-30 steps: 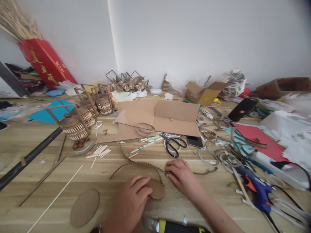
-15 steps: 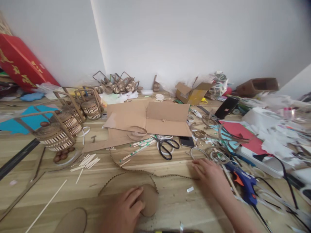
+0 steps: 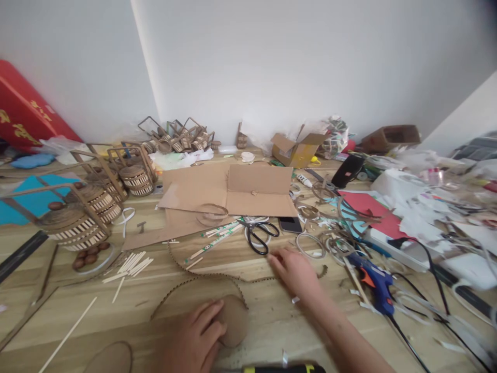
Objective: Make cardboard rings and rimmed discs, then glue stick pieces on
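Observation:
A round cardboard disc (image 3: 235, 322) lies on the table at the bottom middle. My left hand (image 3: 198, 331) has its fingers and thumb closed at the left edge of this disc. Around the disc's far side curves a long dark-edged strip (image 3: 194, 277), which winds back to the cardboard sheet and off to the right. My right hand (image 3: 297, 272) lies over the strip's right part, fingers stretched forward on the tabletop. The strip's curled end (image 3: 323, 271) shows beyond its wrist. Black-handled scissors (image 3: 259, 235) rest just past my right fingertips.
Woven baskets (image 3: 75, 228) with handles stand at the left beside brown balls (image 3: 91, 255) and thin sticks (image 3: 130, 267). Cardboard sheet (image 3: 194, 186) spreads across the middle. On the right lie a blue glue gun (image 3: 375, 282), its cord and a phone (image 3: 290, 224). Another disc (image 3: 111, 357) is lower left.
My right hand has moved left along the strip, baring its curled right end. My left hand stays at the disc. The whole view has shifted slightly, so things appear further left.

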